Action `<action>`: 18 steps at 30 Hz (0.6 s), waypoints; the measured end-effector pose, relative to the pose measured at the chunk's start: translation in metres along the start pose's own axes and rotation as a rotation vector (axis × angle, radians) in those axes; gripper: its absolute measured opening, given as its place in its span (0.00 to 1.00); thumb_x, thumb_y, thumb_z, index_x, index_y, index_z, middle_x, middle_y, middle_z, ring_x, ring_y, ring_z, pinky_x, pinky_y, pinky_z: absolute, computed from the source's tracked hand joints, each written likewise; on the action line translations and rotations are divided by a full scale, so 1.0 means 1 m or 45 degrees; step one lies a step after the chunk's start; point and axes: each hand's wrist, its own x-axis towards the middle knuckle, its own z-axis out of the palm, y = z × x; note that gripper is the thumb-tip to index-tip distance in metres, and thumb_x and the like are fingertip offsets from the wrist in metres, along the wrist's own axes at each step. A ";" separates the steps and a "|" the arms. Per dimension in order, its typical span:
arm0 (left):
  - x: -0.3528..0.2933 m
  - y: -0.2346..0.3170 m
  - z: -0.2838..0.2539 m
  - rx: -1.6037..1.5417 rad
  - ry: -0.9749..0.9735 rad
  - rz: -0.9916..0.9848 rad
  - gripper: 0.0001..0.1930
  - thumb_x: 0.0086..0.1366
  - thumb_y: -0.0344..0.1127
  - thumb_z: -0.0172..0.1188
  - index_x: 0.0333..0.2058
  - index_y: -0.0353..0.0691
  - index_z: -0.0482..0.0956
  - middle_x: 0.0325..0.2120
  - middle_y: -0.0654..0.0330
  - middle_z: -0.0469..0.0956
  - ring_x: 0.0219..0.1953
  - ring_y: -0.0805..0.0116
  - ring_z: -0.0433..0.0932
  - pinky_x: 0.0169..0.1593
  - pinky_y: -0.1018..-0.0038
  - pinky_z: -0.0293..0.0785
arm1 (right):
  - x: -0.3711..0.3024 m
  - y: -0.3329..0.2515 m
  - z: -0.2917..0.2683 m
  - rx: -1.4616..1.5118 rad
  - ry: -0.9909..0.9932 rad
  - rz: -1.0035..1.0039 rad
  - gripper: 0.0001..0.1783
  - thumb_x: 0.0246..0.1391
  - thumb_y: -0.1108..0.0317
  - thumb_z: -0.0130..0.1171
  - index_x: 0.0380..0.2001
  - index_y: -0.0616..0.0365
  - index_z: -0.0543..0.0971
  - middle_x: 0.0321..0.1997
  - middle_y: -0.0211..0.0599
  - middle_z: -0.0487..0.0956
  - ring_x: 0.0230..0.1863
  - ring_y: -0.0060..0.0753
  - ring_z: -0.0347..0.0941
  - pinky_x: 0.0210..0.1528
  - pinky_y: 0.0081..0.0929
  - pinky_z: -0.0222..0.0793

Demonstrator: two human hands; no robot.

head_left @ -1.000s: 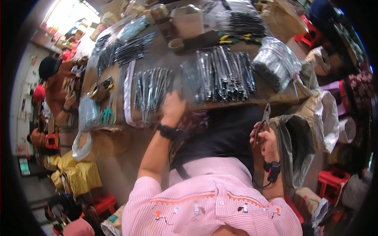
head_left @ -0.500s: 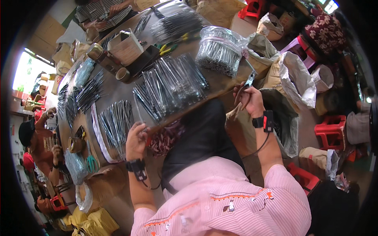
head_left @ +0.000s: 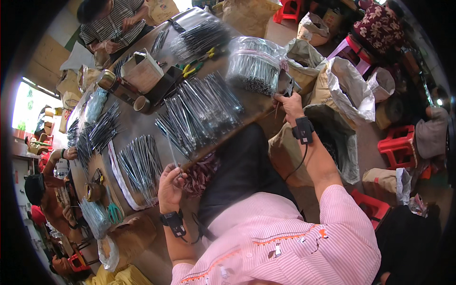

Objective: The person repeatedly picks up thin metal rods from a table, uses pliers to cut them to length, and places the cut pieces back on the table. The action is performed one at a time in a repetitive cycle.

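Observation:
My left hand (head_left: 172,184), at the near table edge, is closed in a pinch on a thin silvery metal strip (head_left: 172,151) that points up and away over the table. Farther right, my right hand (head_left: 290,107) is closed at the table's right edge, beside a plastic-wrapped bundle of metal strips (head_left: 254,66). A dark and silvery metal object (head_left: 286,84) shows just beyond its fingers; I cannot tell what the fingers grip. Between my hands lies a wide row of loose metal strips (head_left: 204,109). Another pile of strips (head_left: 140,161) is left of my left hand.
On the table (head_left: 142,121) stand an open box (head_left: 142,71), a small cup (head_left: 141,104) and yellow-handled pliers (head_left: 192,70). Teal scissors (head_left: 115,212) lie at left. Open sacks (head_left: 349,90) crowd the right side. Other people sit across and at left.
My right hand has moved slightly left and turned; the pliers with reddish-brown handles it held no longer show clearly. My left hand still pinches the metal strip. The whole view has shifted a little.

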 end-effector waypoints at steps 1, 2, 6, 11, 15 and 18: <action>-0.002 -0.001 -0.002 0.004 0.012 -0.003 0.08 0.60 0.25 0.60 0.38 0.39 0.75 0.27 0.63 0.78 0.27 0.72 0.79 0.28 0.87 0.76 | -0.003 0.000 -0.004 0.057 -0.027 0.007 0.11 0.46 0.78 0.65 0.32 0.63 0.74 0.25 0.35 0.76 0.22 0.31 0.75 0.23 0.28 0.73; -0.005 -0.001 -0.004 -0.003 0.035 -0.007 0.08 0.60 0.25 0.60 0.38 0.39 0.75 0.27 0.63 0.78 0.27 0.72 0.79 0.28 0.87 0.76 | -0.004 -0.002 -0.009 0.070 -0.058 0.031 0.11 0.47 0.78 0.65 0.32 0.63 0.74 0.26 0.36 0.76 0.24 0.32 0.75 0.25 0.29 0.73; -0.011 -0.001 -0.014 0.006 0.066 0.010 0.08 0.60 0.25 0.60 0.38 0.40 0.74 0.28 0.63 0.78 0.27 0.72 0.78 0.29 0.86 0.76 | -0.012 -0.008 -0.018 0.161 -0.010 0.000 0.08 0.48 0.77 0.65 0.29 0.63 0.75 0.23 0.35 0.76 0.21 0.30 0.74 0.23 0.28 0.71; -0.020 -0.004 -0.021 0.002 0.052 -0.003 0.09 0.60 0.25 0.60 0.39 0.41 0.74 0.28 0.63 0.78 0.28 0.72 0.79 0.30 0.85 0.76 | -0.028 -0.021 -0.030 0.406 -0.245 0.324 0.07 0.53 0.74 0.62 0.33 0.63 0.75 0.27 0.36 0.77 0.26 0.30 0.74 0.30 0.28 0.73; -0.025 -0.006 -0.015 0.030 0.053 -0.024 0.09 0.60 0.25 0.61 0.39 0.42 0.74 0.29 0.63 0.78 0.30 0.71 0.80 0.31 0.85 0.75 | -0.021 -0.028 -0.037 0.856 -0.394 0.533 0.08 0.58 0.72 0.56 0.38 0.66 0.75 0.26 0.35 0.75 0.28 0.29 0.74 0.35 0.30 0.76; -0.024 -0.004 -0.004 0.049 0.059 -0.016 0.09 0.61 0.25 0.59 0.40 0.41 0.74 0.29 0.62 0.78 0.30 0.70 0.80 0.29 0.86 0.76 | 0.002 -0.034 -0.034 1.075 -0.489 0.540 0.09 0.59 0.73 0.54 0.40 0.69 0.74 0.27 0.33 0.74 0.30 0.28 0.74 0.38 0.30 0.76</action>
